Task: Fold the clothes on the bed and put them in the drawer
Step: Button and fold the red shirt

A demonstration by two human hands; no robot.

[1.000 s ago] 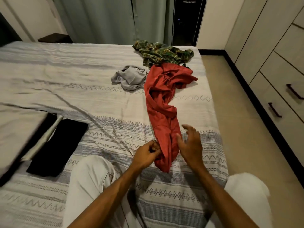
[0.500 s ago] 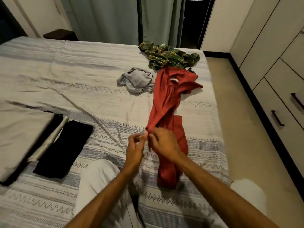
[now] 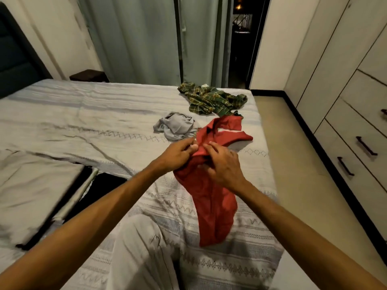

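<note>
both hands, left hand point(image 3: 178, 152) and right hand point(image 3: 225, 164), pinch the red shirt point(image 3: 213, 201) near its collar, likely to open it flat for folding. it lies on the bed point(image 3: 83, 122), nearer than the gray garment point(image 3: 174, 127) and plaid shirt point(image 3: 211, 99), with the drawers point(image 3: 345, 155) to its right.

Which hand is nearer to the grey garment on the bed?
Left. The left hand grips the red shirt just in front of the grey garment, nearly beside it. The right hand grips the shirt farther right and nearer the person.
</note>
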